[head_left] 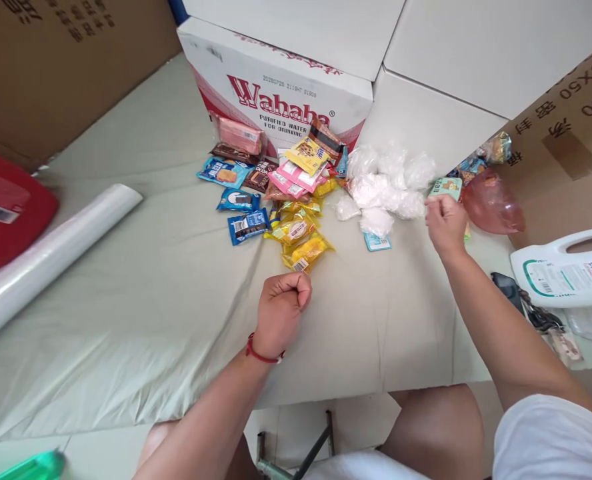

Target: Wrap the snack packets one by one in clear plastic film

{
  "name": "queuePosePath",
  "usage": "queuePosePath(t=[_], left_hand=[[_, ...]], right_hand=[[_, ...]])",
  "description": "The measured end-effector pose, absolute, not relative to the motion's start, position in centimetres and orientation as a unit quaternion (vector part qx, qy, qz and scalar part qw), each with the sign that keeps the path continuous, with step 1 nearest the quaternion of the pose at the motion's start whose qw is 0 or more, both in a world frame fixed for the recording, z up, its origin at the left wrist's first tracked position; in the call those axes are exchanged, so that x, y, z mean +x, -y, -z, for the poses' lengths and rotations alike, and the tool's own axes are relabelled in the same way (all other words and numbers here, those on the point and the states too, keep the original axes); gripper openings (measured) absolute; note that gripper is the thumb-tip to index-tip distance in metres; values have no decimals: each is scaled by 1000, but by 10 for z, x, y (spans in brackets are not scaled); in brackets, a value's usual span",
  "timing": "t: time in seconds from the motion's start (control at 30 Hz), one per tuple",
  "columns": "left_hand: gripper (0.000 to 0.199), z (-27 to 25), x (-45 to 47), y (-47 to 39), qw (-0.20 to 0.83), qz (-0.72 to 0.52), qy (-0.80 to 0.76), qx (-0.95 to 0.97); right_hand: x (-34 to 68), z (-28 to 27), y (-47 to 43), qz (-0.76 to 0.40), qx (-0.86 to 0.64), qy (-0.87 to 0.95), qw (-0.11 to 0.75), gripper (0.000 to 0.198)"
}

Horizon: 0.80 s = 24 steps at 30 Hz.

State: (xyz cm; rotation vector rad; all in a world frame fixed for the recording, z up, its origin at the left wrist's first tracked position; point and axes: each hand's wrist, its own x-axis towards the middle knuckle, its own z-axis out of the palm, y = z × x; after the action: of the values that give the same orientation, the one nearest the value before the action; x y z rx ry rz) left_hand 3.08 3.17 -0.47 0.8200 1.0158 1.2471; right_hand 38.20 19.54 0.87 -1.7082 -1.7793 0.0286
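My left hand (285, 307) is closed in a fist on the cloth-covered table, just in front of the yellow snack packets (309, 252); nothing shows in it. On the right, my right hand (447, 225) is closed, with a small green packet (446, 188) with a cartoon picture sticking out at its fingers. Left of that hand lies a cluster of clear plastic bundles (376, 187), with a blue-and-white packet (377, 241) partly under it. Blue snack packets (249, 227), pink packets (296, 179) and a yellow cookie packet (307, 155) lie heaped farther left.
A Wahaba water carton (276, 87) and white boxes (436, 113) stand behind the heap. A pink translucent bowl (493, 203) and a white detergent bottle (566, 270) are at the right. A plastic roll (61, 257) and a red container (6, 200) lie at the left.
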Motion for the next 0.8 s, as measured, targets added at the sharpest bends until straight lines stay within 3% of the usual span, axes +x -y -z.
queuePosePath(t=[0.1, 0.23, 0.37, 0.47, 0.6, 0.7, 0.8], left_hand=[[6, 1, 34, -36, 648, -556, -442, 276], [4, 1, 38, -38, 659, -528, -466, 264], [4, 5, 40, -38, 667, -505, -468, 286], [5, 4, 40, -37, 677, -494, -460, 293], [21, 0, 43, -33, 658, -511, -474, 284], [35, 1, 50, -27, 644, -514, -473, 312], [32, 11, 60, -18, 618, -519, -466, 364]], right_hand=[[314, -22, -187, -84, -566, 786, 235, 33], [240, -13, -199, -32, -575, 812, 93, 25], [212, -1, -214, -36, -622, 780, 51, 17], [213, -10, -195, -84, -615, 770, 147, 17], [216, -25, -122, -308, -562, 682, 354, 21], [211, -21, -66, -392, -534, 653, 367, 21], [208, -5, -34, -452, -513, 633, 362, 18]])
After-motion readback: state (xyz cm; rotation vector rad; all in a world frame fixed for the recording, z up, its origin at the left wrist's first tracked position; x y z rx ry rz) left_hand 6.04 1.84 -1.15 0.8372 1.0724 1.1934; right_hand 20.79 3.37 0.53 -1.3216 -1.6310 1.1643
